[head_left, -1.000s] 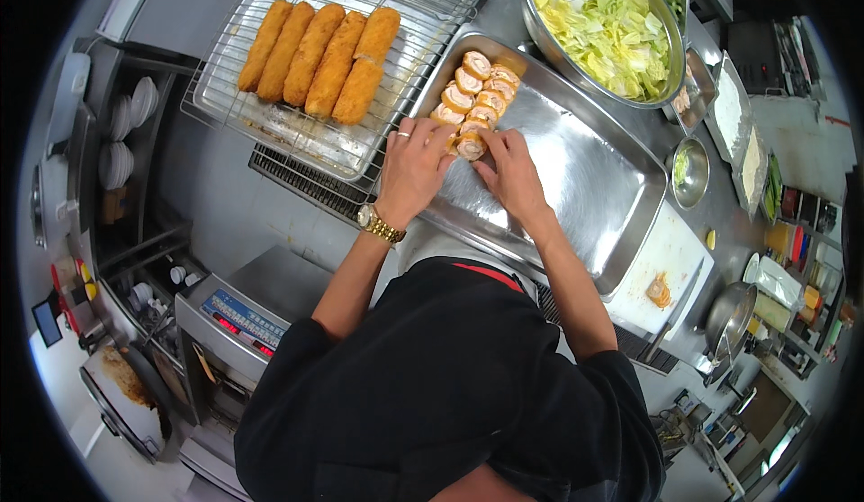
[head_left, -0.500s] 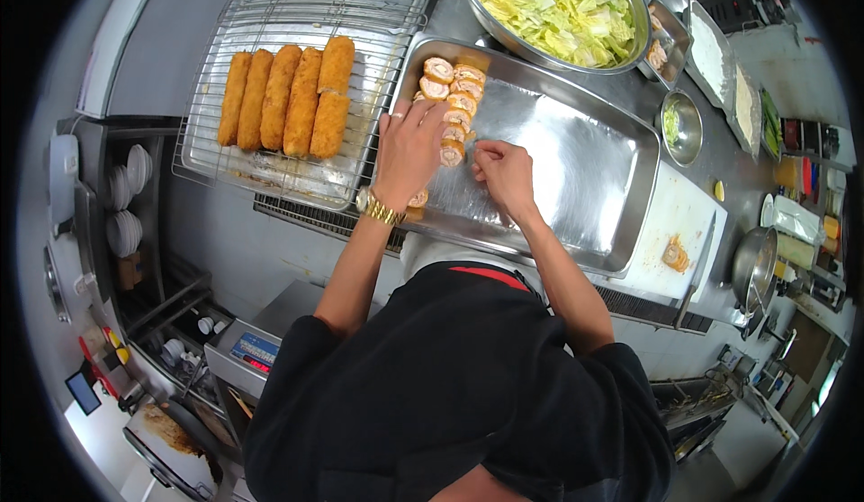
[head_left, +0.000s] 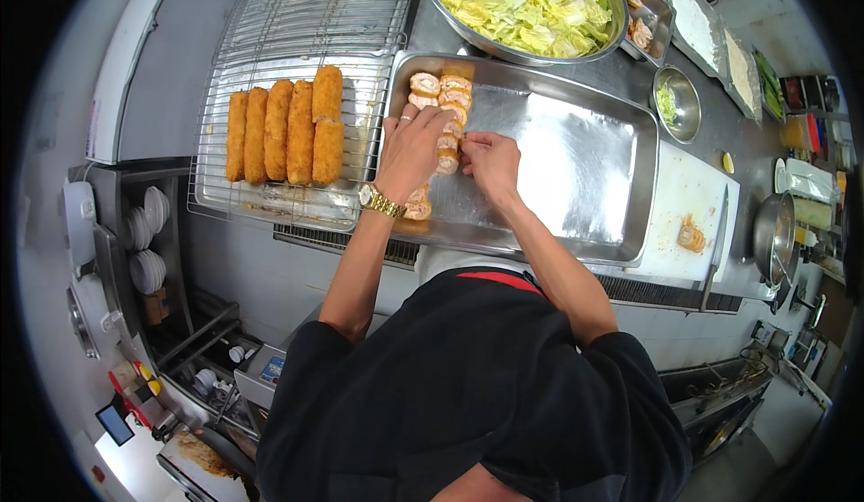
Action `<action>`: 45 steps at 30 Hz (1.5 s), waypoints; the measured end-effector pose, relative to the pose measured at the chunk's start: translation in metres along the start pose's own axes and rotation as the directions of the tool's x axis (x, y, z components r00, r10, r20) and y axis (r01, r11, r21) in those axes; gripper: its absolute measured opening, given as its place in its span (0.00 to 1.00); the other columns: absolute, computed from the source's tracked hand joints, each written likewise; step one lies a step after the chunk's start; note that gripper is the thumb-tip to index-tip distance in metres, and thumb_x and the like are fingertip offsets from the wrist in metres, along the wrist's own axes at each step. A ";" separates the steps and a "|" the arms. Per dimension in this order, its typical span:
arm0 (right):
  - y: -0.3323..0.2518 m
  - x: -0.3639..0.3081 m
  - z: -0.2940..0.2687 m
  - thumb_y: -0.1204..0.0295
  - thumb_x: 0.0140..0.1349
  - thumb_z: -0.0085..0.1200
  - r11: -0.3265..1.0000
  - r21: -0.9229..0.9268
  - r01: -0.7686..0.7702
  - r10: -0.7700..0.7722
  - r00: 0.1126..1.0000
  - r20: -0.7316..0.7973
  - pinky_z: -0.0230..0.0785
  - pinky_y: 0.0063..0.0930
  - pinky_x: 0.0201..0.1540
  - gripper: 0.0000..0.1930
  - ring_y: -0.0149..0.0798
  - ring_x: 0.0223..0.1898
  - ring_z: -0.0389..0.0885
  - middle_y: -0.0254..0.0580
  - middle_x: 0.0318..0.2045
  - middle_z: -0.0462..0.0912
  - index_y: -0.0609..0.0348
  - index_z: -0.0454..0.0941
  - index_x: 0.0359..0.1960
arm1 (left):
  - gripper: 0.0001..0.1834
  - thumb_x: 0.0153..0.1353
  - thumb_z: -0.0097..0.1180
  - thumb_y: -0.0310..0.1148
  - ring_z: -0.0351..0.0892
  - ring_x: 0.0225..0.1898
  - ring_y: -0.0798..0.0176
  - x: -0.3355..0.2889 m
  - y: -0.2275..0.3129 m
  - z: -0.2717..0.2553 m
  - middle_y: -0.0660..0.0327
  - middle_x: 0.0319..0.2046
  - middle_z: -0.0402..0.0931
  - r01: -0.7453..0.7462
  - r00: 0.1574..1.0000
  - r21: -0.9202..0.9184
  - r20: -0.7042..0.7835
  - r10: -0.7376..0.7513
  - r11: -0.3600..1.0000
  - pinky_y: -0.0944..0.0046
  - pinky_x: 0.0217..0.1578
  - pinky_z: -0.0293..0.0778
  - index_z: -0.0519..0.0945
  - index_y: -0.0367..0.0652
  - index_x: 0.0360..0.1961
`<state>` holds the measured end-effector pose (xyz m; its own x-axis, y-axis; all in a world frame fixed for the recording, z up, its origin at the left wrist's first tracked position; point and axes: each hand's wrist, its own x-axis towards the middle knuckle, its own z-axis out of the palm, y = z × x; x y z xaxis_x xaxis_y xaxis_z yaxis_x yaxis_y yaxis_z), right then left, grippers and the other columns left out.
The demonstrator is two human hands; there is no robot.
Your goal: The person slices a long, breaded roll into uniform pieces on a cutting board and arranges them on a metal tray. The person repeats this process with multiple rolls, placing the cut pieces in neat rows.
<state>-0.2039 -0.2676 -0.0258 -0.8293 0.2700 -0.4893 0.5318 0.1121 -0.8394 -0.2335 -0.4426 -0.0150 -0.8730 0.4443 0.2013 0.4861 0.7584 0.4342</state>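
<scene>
In a deep steel tray, sliced breaded rolls with pale, pinkish spiral fillings stand in two rows along the left side. My left hand, with a ring and a gold watch at its wrist, lies over these rows, fingers stretched out and covering several slices. More slices show below its wrist. My right hand is closed, thumb and fingers pinched together at the right edge of the slices. Whatever lies between those fingertips is hidden.
Whole golden fried rolls rest on a wire rack at left. Behind the tray is a large bowl of chopped cabbage. On the right, a white cutting board carries a roll end and a knife; a small bowl sits beyond.
My right hand has moved left, its fingertips now against the slices. The left hand stays over the rows, a little lower. The whole view has shifted slightly.
</scene>
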 end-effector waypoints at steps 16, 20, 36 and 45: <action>0.014 -0.005 -0.032 0.74 0.74 0.63 0.982 -0.078 0.171 -0.170 0.985 0.022 0.86 0.28 0.40 0.13 0.31 0.39 0.91 0.42 0.40 0.94 0.68 0.90 0.54 | 0.30 0.60 0.60 0.17 0.78 0.62 0.51 0.008 0.005 -0.005 0.60 0.59 0.85 0.107 0.988 0.049 0.109 -0.112 0.993 0.42 0.60 0.65 0.87 0.50 0.63; 0.015 -0.052 -0.114 0.72 0.75 0.63 0.964 -0.019 0.267 -0.268 0.961 -0.063 0.85 0.31 0.43 0.13 0.35 0.40 0.92 0.45 0.40 0.94 0.68 0.90 0.54 | 0.22 0.70 0.58 0.21 0.79 0.62 0.45 0.006 0.015 -0.007 0.50 0.58 0.85 0.036 0.997 0.107 -0.076 -0.028 0.994 0.38 0.63 0.70 0.85 0.42 0.64; 0.123 -0.132 -0.497 0.76 0.60 0.74 0.632 -0.759 -0.158 -0.311 0.845 -0.435 0.72 0.52 0.73 0.36 0.59 0.76 0.69 0.44 0.75 0.76 0.49 0.80 0.73 | 0.32 0.66 0.75 0.35 0.80 0.62 0.39 0.073 0.392 0.201 0.44 0.58 0.84 -0.388 0.825 -0.544 0.156 0.544 0.744 0.46 0.65 0.78 0.79 0.36 0.67; 0.153 -0.082 -0.528 0.73 0.53 0.78 0.371 -0.925 0.078 -0.459 0.882 -0.110 0.62 0.67 0.77 0.33 0.63 0.82 0.60 0.44 0.76 0.72 0.48 0.84 0.64 | 0.36 0.58 0.79 0.32 0.78 0.61 0.40 0.102 0.454 0.275 0.48 0.58 0.80 -0.411 0.791 -0.457 0.251 0.558 0.789 0.45 0.63 0.77 0.77 0.37 0.67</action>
<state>0.0359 0.2322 0.0111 -0.9563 0.2917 -0.0205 0.2918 0.9475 -0.1310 -0.0910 0.0782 -0.0393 -0.4093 0.8942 0.1813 0.7239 0.1973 0.6611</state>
